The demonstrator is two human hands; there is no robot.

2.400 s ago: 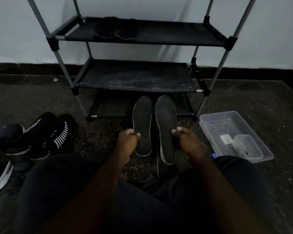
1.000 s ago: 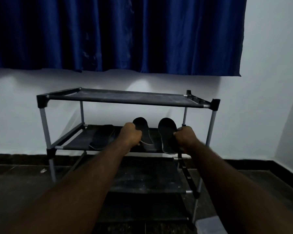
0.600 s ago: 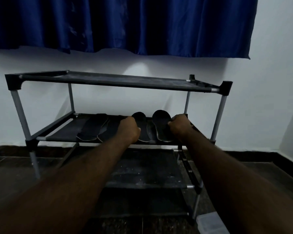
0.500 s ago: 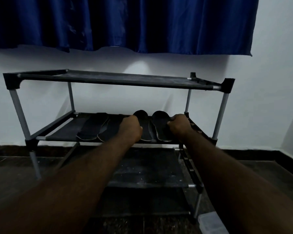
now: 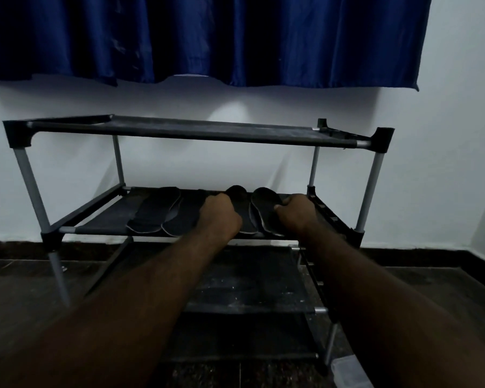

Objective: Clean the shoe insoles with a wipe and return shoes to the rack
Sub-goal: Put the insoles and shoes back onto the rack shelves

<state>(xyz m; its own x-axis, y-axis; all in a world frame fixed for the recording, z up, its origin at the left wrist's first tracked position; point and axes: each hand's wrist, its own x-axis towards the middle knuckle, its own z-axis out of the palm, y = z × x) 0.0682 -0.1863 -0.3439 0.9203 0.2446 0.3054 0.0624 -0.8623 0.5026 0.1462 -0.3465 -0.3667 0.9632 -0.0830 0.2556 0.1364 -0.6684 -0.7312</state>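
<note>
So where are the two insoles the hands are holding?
In the head view, the held insoles lie on the rack's second shelf, right side, next to another insole pair.

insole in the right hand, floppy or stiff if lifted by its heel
Probably bendy: the insole is thin. Likely light: the right hand holds just its heel end. Unlikely to roll, lying flat on the shelf.

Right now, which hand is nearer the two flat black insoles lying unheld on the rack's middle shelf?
Left. The left hand is just right of those black insoles; the right hand lies farther right, beyond it.
</note>
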